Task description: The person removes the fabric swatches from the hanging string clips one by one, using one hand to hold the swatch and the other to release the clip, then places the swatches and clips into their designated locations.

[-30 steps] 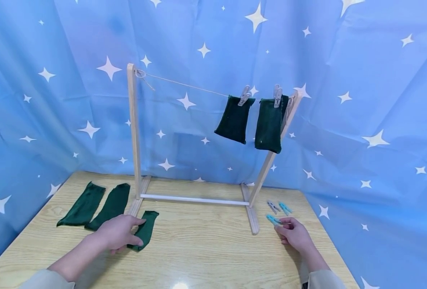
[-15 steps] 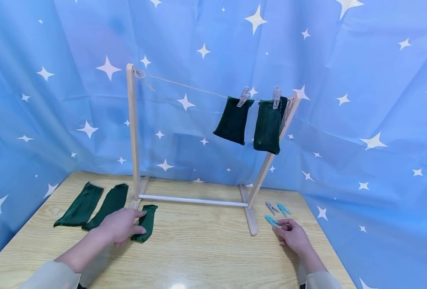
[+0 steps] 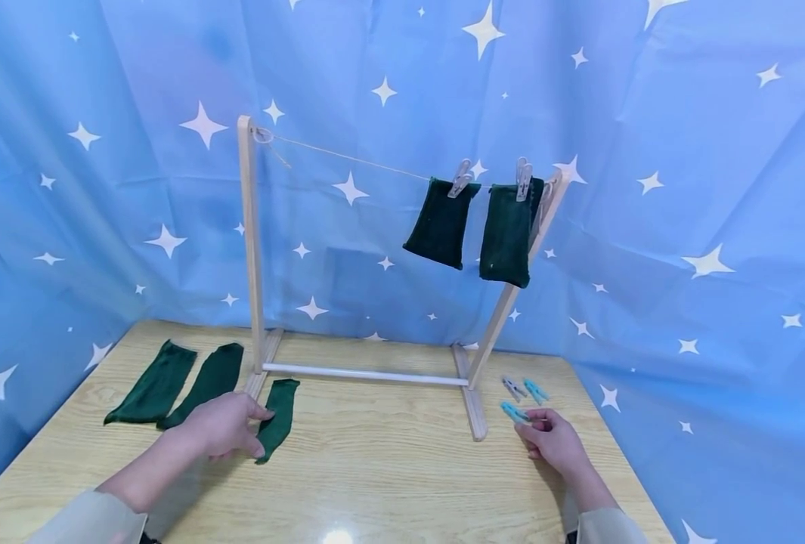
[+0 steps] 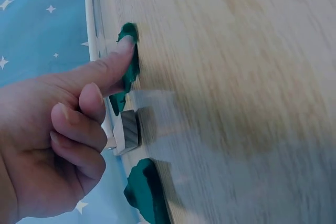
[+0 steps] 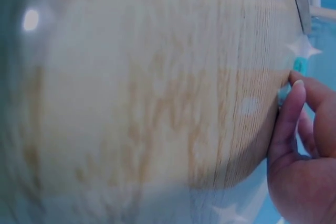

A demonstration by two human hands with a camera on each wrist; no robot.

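My left hand (image 3: 221, 427) reaches over the small dark green cloth (image 3: 280, 415), thumb and forefinger pinching its left edge. In the left wrist view, the cloth (image 4: 131, 74) bunches under the extended digit, while the other fingers of the left hand (image 4: 63, 124) are curled in. On the right, thumb and forefinger of my right hand (image 3: 553, 440) pinch the end of a light blue clothespin (image 3: 513, 412) close to the tabletop. That clothespin (image 5: 300, 65) is mostly behind the fingertips of the right hand (image 5: 304, 145) in the right wrist view.
Two longer green cloths (image 3: 153, 384) lie at the left. A wooden frame (image 3: 252, 249) with a line (image 3: 348, 156) stands at the back; two green cloths (image 3: 441, 227) hang from it by grey clothespins (image 3: 523, 181). A grey clothespin (image 3: 513, 389) and a blue one (image 3: 536, 391) lie near the right hand.
My left hand has shifted the small green cloth slightly away from me, and it now looks narrower. The right hand has stayed at its clothespin.
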